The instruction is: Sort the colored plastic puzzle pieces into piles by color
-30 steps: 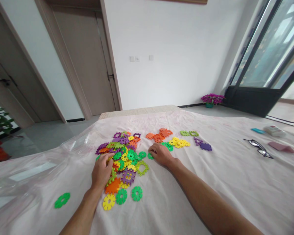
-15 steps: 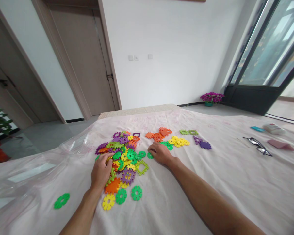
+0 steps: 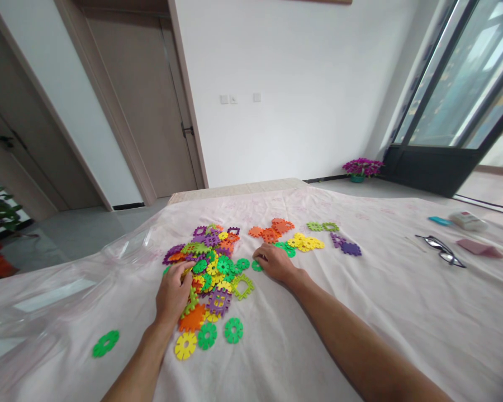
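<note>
Notched plastic building pieces lie in a mixed pile: green discs (image 3: 223, 264), yellow discs (image 3: 212, 268), purple square frames (image 3: 218, 301) and orange plates (image 3: 193, 318). My left hand (image 3: 175, 290) rests on the pile's left side, fingers reaching over the pieces and thumb apart; it grips nothing I can see. To the right of the pile, my right hand (image 3: 275, 262) has its fingers bent and closed at a green notched disc (image 3: 257, 266), which shows partly below the fingertips. Just beyond that hand are a green disc group (image 3: 288, 249) and orange pieces (image 3: 271, 234).
Yellow discs (image 3: 307, 242), light green squares (image 3: 322, 226) and purple pieces (image 3: 347, 246) form small groups behind. Eyeglasses (image 3: 442, 249), a pink cloth (image 3: 480, 247) and a white packet (image 3: 468, 220) lie far right. Clear plastic packaging (image 3: 54, 296) is at left, near a lone green disc (image 3: 105, 343).
</note>
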The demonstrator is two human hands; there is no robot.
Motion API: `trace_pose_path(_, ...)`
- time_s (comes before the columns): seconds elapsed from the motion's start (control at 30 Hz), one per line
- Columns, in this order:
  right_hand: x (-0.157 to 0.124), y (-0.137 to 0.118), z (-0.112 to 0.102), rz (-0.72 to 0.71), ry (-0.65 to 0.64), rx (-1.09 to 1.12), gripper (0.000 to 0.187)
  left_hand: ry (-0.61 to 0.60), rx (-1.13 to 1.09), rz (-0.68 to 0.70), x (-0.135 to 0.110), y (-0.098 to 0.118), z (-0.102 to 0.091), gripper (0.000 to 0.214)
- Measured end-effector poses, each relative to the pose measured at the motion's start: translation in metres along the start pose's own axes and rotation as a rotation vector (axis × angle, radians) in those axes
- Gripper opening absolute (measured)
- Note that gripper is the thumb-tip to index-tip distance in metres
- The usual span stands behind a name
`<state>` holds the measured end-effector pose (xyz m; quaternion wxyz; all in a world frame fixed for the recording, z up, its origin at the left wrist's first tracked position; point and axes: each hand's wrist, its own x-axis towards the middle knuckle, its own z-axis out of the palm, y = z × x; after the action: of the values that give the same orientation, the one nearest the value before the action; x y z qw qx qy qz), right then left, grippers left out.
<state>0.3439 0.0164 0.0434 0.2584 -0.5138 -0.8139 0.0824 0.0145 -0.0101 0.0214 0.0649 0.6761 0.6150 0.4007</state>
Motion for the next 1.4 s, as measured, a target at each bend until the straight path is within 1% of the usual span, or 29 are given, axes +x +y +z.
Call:
trace_pose_path(0.17, 0.0013, 0.0042, 0.0015, 0.044, 0.004, -0.031, 0.019, -0.013, -0.001, 0.002, 0.0002, -0.0001, -0.0004, 0.032)
trace_pose_path(0.3, 0.0026, 0.0072, 0.0016, 0.132, 0.031, -0.071, 0.018, -0.019, 0.004, -0.003, 0.0000, -0.0011, 0.0000, 0.032)
trace_pose_path(0.5, 0.0017, 0.0074, -0.0012, 0.254, 0.090, -0.148, 0.022, -0.024, 0.009, 0.003, -0.0002, -0.0016, 0.0007, 0.034)
trace_pose_path(0.67, 0.0016, 0.0078, -0.0013, 0.319, 0.083, -0.198, 0.026, -0.022, 0.010, 0.004, 0.0000, -0.0005, 0.0003, 0.034)
trace_pose_path(0.93, 0.0017, 0.0082, -0.0025, 0.318, 0.059, -0.246, 0.026, -0.022, 0.008, 0.002, 0.0001, -0.0009, 0.0004, 0.034)
trace_pose_path(1.03, 0.0009, 0.0066, -0.0041, 0.275, 0.050, -0.240, 0.025, -0.024, 0.008, -0.005, 0.0001, -0.0003, 0.0001, 0.034)
trace_pose_path(1.23, 0.0008, 0.0021, -0.0058, 0.144, 0.006, -0.235, 0.025, -0.024, 0.004, 0.001, 0.0003, -0.0005, 0.0003, 0.033)
trace_pose_path(1.3, 0.0008, 0.0023, -0.0050, 0.158, 0.009, -0.248, 0.025, -0.018, 0.003, 0.000, 0.0002, -0.0009, 0.0006, 0.033)
trace_pose_path(1.4, 0.0007, 0.0041, -0.0033, 0.226, 0.042, -0.283, 0.026, -0.011, 0.001, 0.000, 0.0000, -0.0009, 0.0006, 0.033)
